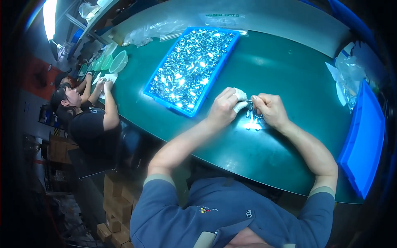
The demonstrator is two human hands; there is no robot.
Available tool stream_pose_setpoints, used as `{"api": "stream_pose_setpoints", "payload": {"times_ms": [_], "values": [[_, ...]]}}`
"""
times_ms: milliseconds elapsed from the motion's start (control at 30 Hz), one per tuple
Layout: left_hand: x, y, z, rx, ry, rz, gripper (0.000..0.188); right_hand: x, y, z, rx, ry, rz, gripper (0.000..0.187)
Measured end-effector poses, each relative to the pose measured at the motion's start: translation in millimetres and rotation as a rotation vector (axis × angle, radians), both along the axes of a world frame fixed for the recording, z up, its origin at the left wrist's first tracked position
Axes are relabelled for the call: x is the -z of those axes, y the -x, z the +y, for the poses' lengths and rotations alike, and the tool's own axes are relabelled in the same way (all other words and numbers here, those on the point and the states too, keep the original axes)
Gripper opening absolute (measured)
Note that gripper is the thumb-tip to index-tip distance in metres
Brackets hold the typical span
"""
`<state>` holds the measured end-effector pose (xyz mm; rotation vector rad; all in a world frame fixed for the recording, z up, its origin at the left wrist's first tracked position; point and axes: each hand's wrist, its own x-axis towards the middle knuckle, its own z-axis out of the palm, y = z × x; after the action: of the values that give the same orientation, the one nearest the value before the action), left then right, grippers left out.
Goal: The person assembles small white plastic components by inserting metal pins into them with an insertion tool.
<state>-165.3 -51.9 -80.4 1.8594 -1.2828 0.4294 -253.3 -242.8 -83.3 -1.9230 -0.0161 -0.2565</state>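
Note:
My left hand point(225, 105), with white finger cots on its thumb and a finger, is closed in a pinch. Opposite it, my right hand point(269, 108) pinches too, and the fingertips of both nearly meet over the green table. A small shiny metal part point(249, 101) shows between them; its exact kind is too small to make out. Just below the fingers lies a little group of similar metal pieces point(253, 120) in a bright glare. Up and to the left, a blue tray point(201, 103) is filled with many small shiny metal parts point(188, 66).
An empty-looking blue tray point(366, 144) stands tilted at the right table edge, beside clear plastic bags point(349, 72). More plastic bags point(142, 33) lie along the back. At the left, two co-workers point(89, 111) sit near green bowls point(119, 62). Cardboard boxes point(118, 202) are stacked below.

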Motion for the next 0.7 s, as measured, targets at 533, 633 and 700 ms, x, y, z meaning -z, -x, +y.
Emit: {"api": "stream_pose_setpoints", "payload": {"times_ms": [533, 633, 700], "values": [[-41.6, -44.9, 139.3, -0.64, -0.21, -0.242, 0.019, 11.3, -6.2, -24.3, 0.131, -0.226, -0.024, 0.041], [-37.0, -23.5, 106.0, -0.483, -0.152, -0.229, 0.02, 5.4, -6.8, -24.5, 0.193, -0.227, -0.017, 0.041], [-28.4, -1.9, 80.3, -0.277, -0.197, -0.043, 0.023, 6.9, -12.6, -23.8, 0.172, -0.249, -0.049, 0.04]]}}
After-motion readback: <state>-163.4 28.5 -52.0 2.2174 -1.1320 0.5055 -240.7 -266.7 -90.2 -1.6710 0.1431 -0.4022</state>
